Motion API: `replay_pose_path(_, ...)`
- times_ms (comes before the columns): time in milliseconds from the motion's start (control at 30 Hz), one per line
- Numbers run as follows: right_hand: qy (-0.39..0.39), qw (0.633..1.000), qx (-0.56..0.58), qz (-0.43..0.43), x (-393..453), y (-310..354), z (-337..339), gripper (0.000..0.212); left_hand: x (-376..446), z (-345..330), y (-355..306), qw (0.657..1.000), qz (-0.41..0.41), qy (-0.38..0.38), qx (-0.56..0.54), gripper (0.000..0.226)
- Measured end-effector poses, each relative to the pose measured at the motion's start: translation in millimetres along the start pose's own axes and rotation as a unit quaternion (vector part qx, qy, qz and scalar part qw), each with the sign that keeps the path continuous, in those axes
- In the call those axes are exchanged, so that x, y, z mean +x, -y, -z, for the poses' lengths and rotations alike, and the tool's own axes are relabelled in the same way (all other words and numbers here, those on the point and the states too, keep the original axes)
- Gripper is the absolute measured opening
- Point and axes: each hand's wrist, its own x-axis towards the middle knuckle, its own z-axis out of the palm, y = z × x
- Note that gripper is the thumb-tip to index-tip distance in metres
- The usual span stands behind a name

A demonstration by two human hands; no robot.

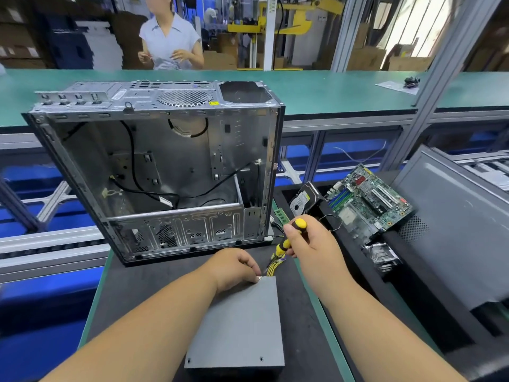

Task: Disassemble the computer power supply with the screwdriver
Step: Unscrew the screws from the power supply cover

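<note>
Right hand (309, 239) fingers curl round the yellow-and-black screwdriver (287, 239), its tip at a corner screw of the flat grey metal power supply (242, 323); left hand (234, 267) pinches that corner, on a dark mat before the bare steel computer case (154, 166)

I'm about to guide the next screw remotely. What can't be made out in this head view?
- Screwdriver tip: hidden behind the yellow wires and left hand.
- Far corner screw of the power supply: too small to tell whether it is out.
- Left hand fingertips: curled under, so their grip is unclear.
- Power supply near face: foreshortened and dark.
</note>
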Motion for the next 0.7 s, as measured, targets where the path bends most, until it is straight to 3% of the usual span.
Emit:
replay_pose_path(100,0.002,1.0,-0.01,-0.007,-3.2,1.9,0.6,0.029,0.3,0.9,-0.4,1.0,0.017,0.004,-0.008,0.009)
replay_pose_path(300,0.017,1.0,-0.015,-0.008,-5.9,1.4,-0.8,0.018,-1.6,0.4,-0.2,1.0,0.016,0.006,-0.012,0.009)
replay_pose_path(700,0.028,0.999,-0.032,-0.004,-8.0,3.7,-0.8,0.016,-2.6,-0.5,1.2,1.0,0.015,0.002,-0.014,0.011)
